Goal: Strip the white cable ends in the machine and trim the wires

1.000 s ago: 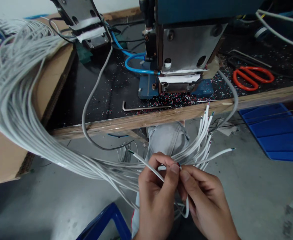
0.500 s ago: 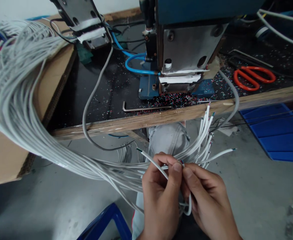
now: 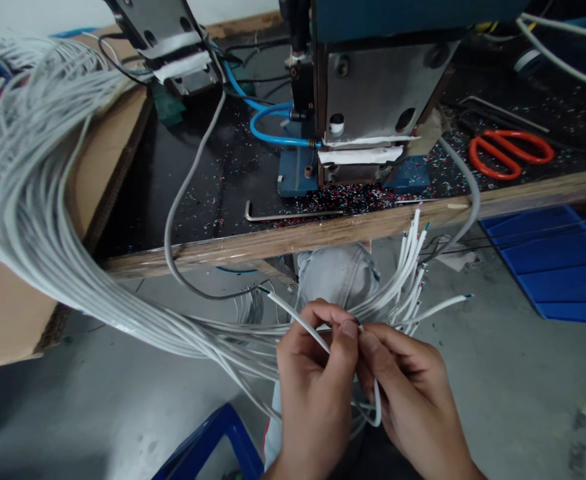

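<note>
A thick bundle of white cables (image 3: 37,220) sweeps from the upper left down to my lap. My left hand (image 3: 313,387) is closed around the bundle's ends, which fan out up and to the right (image 3: 410,273); one cable end (image 3: 293,313) sticks out to the upper left over its thumb. My right hand (image 3: 413,400) pinches a single looped white cable (image 3: 375,410), its fingertips meeting my left thumb. Straight ahead on the bench stands a blue and grey machine (image 3: 373,100) with taped jaws.
Orange scissors (image 3: 510,150) lie on the bench at the right. A hex key (image 3: 283,215) rests near the wooden bench edge (image 3: 323,233) among coloured insulation scraps. A cardboard box (image 3: 97,160) stands left. Blue bins (image 3: 557,260) sit at right, a blue stool (image 3: 213,440) below.
Both hands stay together on the cables and shift only slightly; the protruding cable end wavers a little. Nothing was picked up or let go.
</note>
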The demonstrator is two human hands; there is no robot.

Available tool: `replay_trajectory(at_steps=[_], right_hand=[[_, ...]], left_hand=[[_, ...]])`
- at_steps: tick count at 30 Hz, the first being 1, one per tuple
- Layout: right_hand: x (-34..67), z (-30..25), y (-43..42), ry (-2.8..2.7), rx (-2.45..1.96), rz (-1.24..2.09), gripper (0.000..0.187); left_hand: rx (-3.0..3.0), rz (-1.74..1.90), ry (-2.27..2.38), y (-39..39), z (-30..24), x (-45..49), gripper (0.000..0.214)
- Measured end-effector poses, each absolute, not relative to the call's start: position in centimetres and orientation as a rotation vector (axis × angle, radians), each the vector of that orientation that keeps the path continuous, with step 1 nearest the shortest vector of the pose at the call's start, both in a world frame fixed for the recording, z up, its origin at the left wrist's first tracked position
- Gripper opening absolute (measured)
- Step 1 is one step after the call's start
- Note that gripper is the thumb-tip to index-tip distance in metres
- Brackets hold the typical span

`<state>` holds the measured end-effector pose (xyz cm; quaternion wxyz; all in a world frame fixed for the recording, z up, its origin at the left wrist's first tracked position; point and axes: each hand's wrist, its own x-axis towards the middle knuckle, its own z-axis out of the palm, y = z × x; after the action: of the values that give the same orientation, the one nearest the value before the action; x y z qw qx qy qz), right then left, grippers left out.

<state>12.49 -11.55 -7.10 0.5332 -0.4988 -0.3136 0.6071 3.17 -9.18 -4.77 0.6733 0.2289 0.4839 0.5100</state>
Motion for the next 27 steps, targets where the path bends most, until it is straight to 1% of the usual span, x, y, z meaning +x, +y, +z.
replay_trajectory(at_steps=[4, 11, 19, 23, 27], right_hand=[[12.44, -7.08, -11.57, -0.75, -1.203, 1.437, 0.042], [12.19, -7.15, -11.63, -0.7, -1.202, 1.407, 0.044], [12.38, -7.14, -11.47, -0.685, -1.185, 1.473, 0.048], [12.52, -7.39, -11.65, -0.685, -1.166, 1.466, 0.047], [12.34, -7.4, -11.53, -0.662, -1.137, 1.452, 0.046]], left_hand=[[0.506, 1.16, 1.129, -9.11, -4.83, 3.36, 0.018], [0.448, 1.261, 1.128, -9.44, -5.18, 3.86, 0.023], [0.496, 1.186, 1.113, -9.24, -4.71, 3.6, 0.019], [0.539, 1.152, 1.108, -8.94, -4.64, 3.54, 0.02], [0.557, 1.19, 1.093, -9.07, -5.02, 3.49, 0.021]])
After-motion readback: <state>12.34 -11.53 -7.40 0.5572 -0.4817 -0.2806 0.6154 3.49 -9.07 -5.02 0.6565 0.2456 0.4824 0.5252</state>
